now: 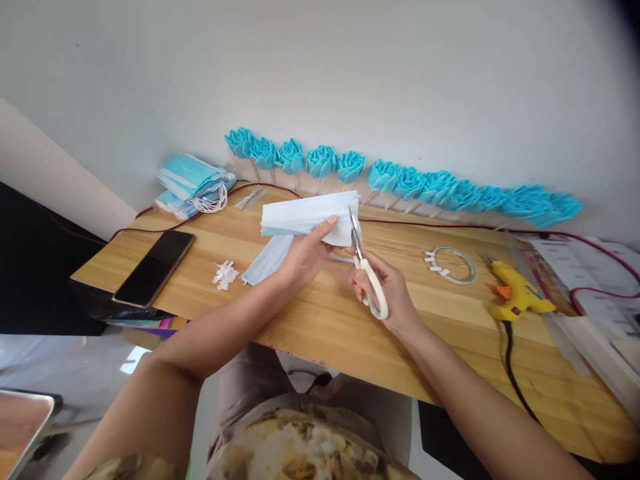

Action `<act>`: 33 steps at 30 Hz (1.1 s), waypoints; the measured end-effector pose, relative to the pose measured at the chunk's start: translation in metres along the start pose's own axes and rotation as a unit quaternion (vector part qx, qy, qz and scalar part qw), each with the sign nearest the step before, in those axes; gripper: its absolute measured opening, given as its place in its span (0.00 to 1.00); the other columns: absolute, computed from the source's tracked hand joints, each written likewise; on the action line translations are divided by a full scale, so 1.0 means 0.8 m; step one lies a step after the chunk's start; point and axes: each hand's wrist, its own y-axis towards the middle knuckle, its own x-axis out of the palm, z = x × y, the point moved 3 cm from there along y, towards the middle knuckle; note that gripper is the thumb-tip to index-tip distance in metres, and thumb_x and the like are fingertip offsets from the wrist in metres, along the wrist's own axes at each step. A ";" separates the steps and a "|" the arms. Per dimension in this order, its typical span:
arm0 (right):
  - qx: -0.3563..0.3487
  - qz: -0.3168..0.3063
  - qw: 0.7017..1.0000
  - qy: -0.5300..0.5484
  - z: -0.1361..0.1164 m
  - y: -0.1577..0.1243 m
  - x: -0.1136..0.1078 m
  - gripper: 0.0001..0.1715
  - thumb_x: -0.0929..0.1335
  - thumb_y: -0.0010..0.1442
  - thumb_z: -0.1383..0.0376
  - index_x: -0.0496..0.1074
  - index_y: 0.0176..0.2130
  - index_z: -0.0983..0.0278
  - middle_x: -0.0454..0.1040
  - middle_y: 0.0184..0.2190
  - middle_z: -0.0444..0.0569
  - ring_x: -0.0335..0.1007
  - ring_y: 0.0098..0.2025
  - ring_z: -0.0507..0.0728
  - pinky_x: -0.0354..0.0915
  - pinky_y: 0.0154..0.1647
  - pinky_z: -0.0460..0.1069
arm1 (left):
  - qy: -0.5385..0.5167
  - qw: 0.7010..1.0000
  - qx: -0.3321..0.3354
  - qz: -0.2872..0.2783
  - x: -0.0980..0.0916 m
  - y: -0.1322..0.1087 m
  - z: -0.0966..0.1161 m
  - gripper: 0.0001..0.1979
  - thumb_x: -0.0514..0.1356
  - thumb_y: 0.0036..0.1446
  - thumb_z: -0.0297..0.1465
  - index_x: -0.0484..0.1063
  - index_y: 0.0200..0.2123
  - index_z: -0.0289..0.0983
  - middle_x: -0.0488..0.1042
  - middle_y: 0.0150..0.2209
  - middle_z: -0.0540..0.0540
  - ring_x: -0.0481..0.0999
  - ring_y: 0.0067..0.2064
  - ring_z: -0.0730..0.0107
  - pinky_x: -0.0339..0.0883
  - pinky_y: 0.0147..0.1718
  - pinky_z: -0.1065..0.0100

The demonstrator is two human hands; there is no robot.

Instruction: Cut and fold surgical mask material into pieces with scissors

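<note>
Above the wooden table, my left hand [313,250] grips a light-blue and white face mask [305,213], thumb on top and fingers underneath. My right hand [385,287] has its fingers through the cream handles of a pair of scissors [371,283]. The blades point away from me and lie across the mask's right end, close to its edge. Whether they are cutting through cannot be made out. Under my left wrist, another flat blue mask piece [270,259] lies on the table. Beside it sits a small heap of white scraps [225,275].
A row of blue flowers on sticks [321,161] leans along the wall. Stacked masks [193,180] and a phone [155,267] lie left. At right are a tape roll [473,267], a yellow glue gun [520,293] with its cord, and a white power strip [595,353].
</note>
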 end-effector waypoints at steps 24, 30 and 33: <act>-0.058 -0.029 0.997 -0.045 -0.021 0.003 0.012 0.30 0.70 0.58 0.38 0.71 0.39 0.61 0.74 0.36 0.47 0.70 0.33 0.54 0.67 0.33 0.50 | 0.055 0.998 0.036 0.021 -0.002 -0.005 -0.007 0.20 0.74 0.46 0.41 0.67 0.27 0.37 0.69 0.24 0.52 0.66 0.26 0.76 0.56 0.25 0.69; -0.092 -0.019 0.993 -0.075 -0.030 0.006 0.019 0.28 0.69 0.60 0.40 0.71 0.39 0.61 0.71 0.31 0.45 0.67 0.30 0.53 0.64 0.29 0.49 | 0.054 0.997 0.047 0.018 0.000 -0.006 -0.003 0.19 0.73 0.48 0.42 0.68 0.26 0.37 0.70 0.23 0.51 0.68 0.26 0.74 0.57 0.26 0.68; -0.098 -0.013 0.992 -0.081 -0.023 0.009 0.019 0.28 0.69 0.60 0.39 0.70 0.38 0.60 0.69 0.28 0.43 0.64 0.27 0.52 0.62 0.27 0.49 | 0.052 0.997 0.039 0.029 -0.001 -0.005 -0.003 0.19 0.73 0.48 0.41 0.68 0.26 0.37 0.71 0.24 0.51 0.69 0.27 0.73 0.57 0.26 0.68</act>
